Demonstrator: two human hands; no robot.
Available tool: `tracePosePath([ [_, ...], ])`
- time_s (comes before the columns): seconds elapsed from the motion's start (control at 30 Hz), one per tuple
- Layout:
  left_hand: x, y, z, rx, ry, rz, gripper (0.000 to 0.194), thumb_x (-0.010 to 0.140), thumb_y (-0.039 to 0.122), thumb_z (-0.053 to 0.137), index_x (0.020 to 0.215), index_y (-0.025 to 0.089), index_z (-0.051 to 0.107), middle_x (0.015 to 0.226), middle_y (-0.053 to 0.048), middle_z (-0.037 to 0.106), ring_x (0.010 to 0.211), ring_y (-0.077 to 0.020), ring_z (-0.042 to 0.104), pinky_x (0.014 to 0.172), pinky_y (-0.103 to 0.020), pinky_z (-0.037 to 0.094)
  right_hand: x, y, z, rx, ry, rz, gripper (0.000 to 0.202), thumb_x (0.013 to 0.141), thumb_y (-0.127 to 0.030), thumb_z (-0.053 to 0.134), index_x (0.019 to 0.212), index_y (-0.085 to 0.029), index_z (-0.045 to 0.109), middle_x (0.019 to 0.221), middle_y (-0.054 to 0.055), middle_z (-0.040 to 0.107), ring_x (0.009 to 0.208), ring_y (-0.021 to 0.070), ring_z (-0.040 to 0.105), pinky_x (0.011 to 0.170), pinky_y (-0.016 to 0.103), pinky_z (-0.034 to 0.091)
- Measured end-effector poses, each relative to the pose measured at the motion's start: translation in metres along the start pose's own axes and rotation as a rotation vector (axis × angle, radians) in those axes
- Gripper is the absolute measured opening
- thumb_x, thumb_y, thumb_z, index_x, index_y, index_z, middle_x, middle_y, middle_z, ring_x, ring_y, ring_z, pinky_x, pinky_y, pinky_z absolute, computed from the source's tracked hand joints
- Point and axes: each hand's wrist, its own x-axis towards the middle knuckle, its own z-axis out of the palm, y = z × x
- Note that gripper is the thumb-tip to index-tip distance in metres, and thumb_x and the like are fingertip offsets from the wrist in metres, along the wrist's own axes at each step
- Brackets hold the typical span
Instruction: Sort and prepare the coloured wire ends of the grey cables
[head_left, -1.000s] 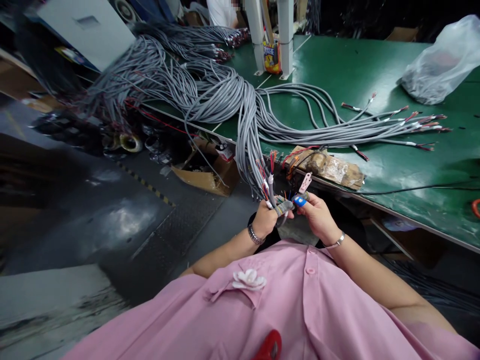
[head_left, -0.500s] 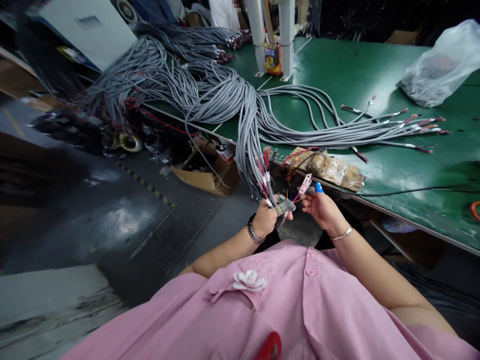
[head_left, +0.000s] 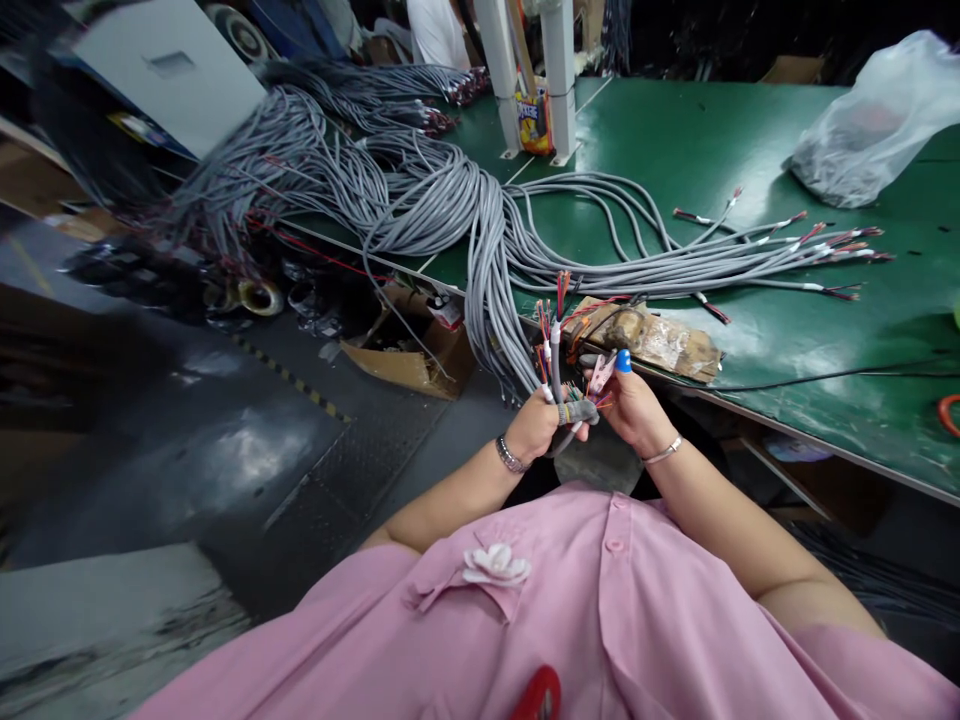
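I watch from afar: round grey cables with bare multicoloured wire ends (head_left: 556, 378) sit in front of the pink shirt (head_left: 570, 590), near the bench edge. Left hand (head_left: 534, 425): fingers closed around them. Right hand (head_left: 636, 410): fingers gripping a small pink slotted tool (head_left: 602, 374) beside the wires; whether also pinching wire, I cannot tell. Beyond: thick grey cable bundle (head_left: 439, 205) draped over the glossy green bench (head_left: 675, 130).
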Motion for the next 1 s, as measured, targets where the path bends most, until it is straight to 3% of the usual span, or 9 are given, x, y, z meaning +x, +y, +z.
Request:
tracePosePath([
  [0.23,0.003,-0.002,0.002,0.047,-0.013,-0.031,0.036,0.071,0.044,0.076,0.069,0.009,0.072,0.049,-0.005,0.062,0.043,-0.0101,0.052,0.048,-0.023,0.035,0.004,-0.001,0.006,0.173,0.038,0.032,0.041,0.070,-0.057,0.076,0.076,-0.017,0.067,0.066,0.001,0.068,0.057,0.0120,0.059,0.059,0.027,0.050],
  [0.43,0.000,-0.003,0.001,0.098,-0.017,-0.026,0.033,0.073,0.042,0.075,0.067,0.009,0.071,0.050,-0.005,0.062,0.044,-0.0103,0.052,0.048,-0.024,0.035,0.002,0.004,0.004,0.187,0.067,0.063,0.045,0.070,-0.062,0.073,0.080,-0.019,0.066,0.071,0.001,0.069,0.058,0.0128,0.059,0.055,0.027,0.048],
  [0.63,-0.018,-0.002,0.000,0.098,-0.001,0.007,0.031,0.075,0.040,0.074,0.067,0.011,0.069,0.055,-0.005,0.065,0.049,-0.0124,0.057,0.052,-0.025,0.040,-0.007,-0.001,0.000,0.206,-0.022,0.129,0.052,0.075,-0.072,0.060,0.084,-0.021,0.065,0.080,0.002,0.069,0.061,0.0122,0.058,0.056,0.026,0.047],
  [0.73,-0.024,-0.002,0.003,0.113,0.051,0.054,0.032,0.076,0.042,0.072,0.067,0.012,0.070,0.055,-0.005,0.064,0.051,-0.0121,0.056,0.053,-0.025,0.040,-0.011,-0.007,0.003,0.196,-0.031,0.158,0.046,0.078,-0.065,0.063,0.086,-0.021,0.066,0.082,0.002,0.070,0.061,0.0117,0.058,0.055,0.024,0.047],
  [0.87,-0.021,-0.001,0.010,0.093,0.129,0.099,0.032,0.075,0.043,0.072,0.066,0.013,0.071,0.054,-0.005,0.064,0.050,-0.0119,0.056,0.055,-0.025,0.042,-0.011,-0.007,0.004,0.117,0.002,0.057,0.033,0.078,-0.051,0.071,0.089,-0.020,0.069,0.081,0.002,0.070,0.063,0.0112,0.057,0.056,0.024,0.047],
  [1.0,-0.014,0.000,0.013,0.070,0.165,0.095,0.034,0.075,0.044,0.072,0.065,0.012,0.071,0.053,-0.006,0.065,0.050,-0.0126,0.058,0.055,-0.025,0.042,-0.007,0.001,-0.002,0.039,-0.007,-0.033,0.040,0.080,-0.058,0.065,0.087,-0.020,0.070,0.078,0.002,0.068,0.063,0.0118,0.057,0.057,0.025,0.047],
])
